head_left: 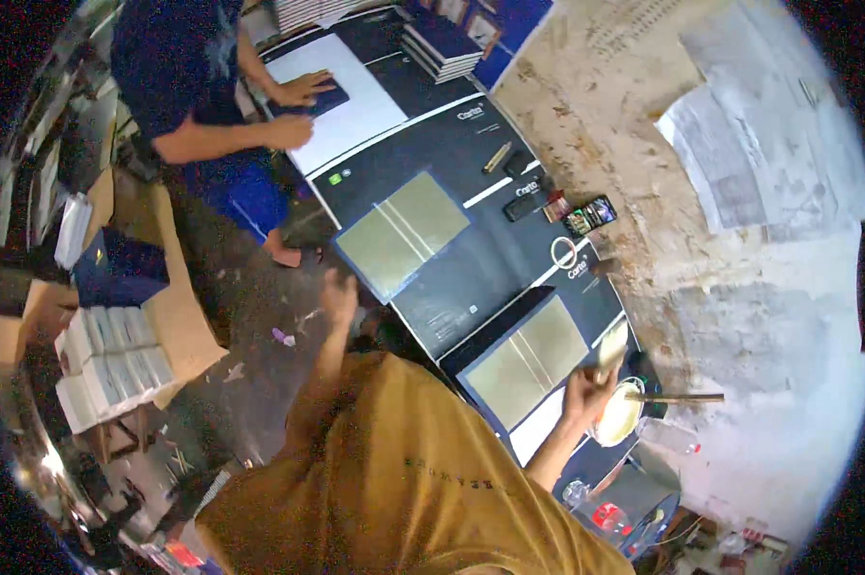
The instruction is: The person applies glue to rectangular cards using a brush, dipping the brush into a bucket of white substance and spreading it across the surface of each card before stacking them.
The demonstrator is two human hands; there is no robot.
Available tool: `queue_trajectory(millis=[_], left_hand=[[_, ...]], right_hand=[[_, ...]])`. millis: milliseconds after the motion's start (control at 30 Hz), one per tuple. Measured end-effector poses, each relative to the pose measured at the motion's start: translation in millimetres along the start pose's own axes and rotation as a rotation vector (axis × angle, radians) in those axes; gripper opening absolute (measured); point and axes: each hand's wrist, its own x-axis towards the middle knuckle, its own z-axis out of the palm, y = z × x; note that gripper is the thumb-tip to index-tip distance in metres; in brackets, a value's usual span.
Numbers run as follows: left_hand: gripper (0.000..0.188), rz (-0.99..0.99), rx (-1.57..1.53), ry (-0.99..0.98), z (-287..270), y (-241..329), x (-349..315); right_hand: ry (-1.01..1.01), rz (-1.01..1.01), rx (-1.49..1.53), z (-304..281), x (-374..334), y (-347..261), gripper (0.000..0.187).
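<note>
My right hand (590, 391) is closed on a pale, flat brush-like tool (611, 345), whose exact kind is blurred. Just beside that hand stands a white tub of cream-coloured paste (620, 414), a stick (681, 397) lying across its rim. To the left of the hand lies a book cover (523, 362) of greyish boards with a narrow spine strip on blue cloth. A second such cover (403, 235) rests farther along the table. Smeared by motion, my left hand (336, 299) hangs off the table's left edge with fingers apart and nothing visible in it.
At the table's (432, 311) far end a co-worker's hands (303, 91) press a dark blue piece on a white sheet (356, 96). Dark books (442, 48) are stacked there. Small boxes (590, 217) and a white ring (564, 252) lie near the wall. A carton (169, 287) stands left.
</note>
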Motion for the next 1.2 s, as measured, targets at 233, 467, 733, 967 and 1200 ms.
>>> queue_trajectory(millis=[233,467,733,967,1200], left_hand=[[0.067,0.449,-0.062,0.013,-16,91,4],[0.066,1.201,0.190,-0.717,64,268,-78],[0.063,1.327,0.166,-1.185,86,278,-185],[0.064,0.862,0.348,-1.223,43,188,-126],[0.070,0.895,0.532,-1.162,40,175,-48]], right_hand=[[0.187,-0.023,0.036,-59,-52,-23,0.020],[0.350,-0.370,0.003,-48,-89,-40,0.030],[0.727,-0.925,-0.918,-201,-139,-128,0.034],[0.824,-0.584,-1.508,-183,-137,-113,0.035],[0.606,-0.332,-1.701,-277,-41,-69,0.051]])
